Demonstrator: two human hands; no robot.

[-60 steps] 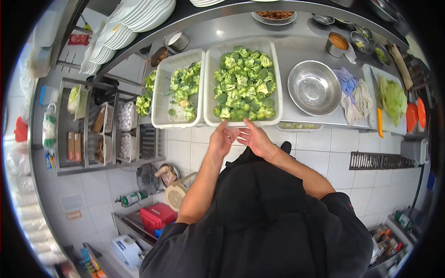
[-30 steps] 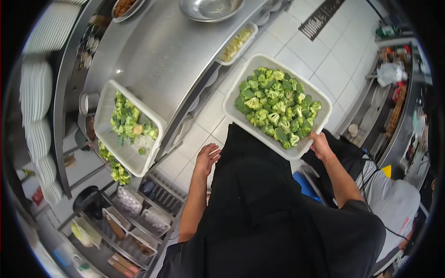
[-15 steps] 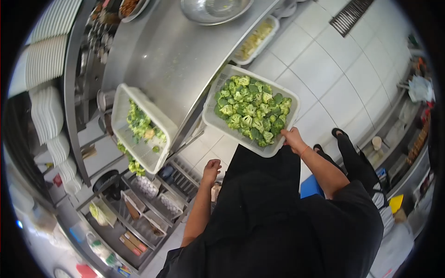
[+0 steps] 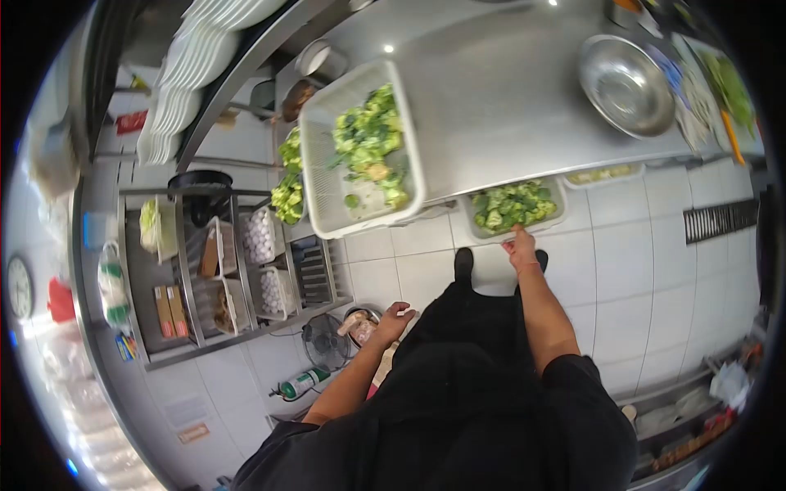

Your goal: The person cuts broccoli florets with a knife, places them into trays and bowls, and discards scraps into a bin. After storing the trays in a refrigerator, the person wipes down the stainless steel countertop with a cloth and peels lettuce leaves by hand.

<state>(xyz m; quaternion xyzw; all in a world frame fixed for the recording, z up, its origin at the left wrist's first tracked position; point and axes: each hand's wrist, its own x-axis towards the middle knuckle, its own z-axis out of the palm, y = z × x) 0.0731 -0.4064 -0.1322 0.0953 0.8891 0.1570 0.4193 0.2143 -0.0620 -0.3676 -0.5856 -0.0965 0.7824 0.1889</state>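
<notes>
My right hand pinches the near rim of a pale basket full of broccoli florets. That basket sits low, below the counter's front edge, its far side partly under the counter. My left hand hangs in the air near my waist, fingers loosely apart, holding nothing. On the counter's left end stands a second pale basket with broccoli pieces and bare mesh bottom showing. More broccoli lies just left of it.
A steel bowl stands at the right of the steel counter, near cloths and a cutting board with greens. A tray is under the counter. A shelf rack and a fan are on the left.
The full basket has gone from in front of me to low beneath the counter edge, my right hand still on its rim. My left hand stays free. The view has turned back toward the counter.
</notes>
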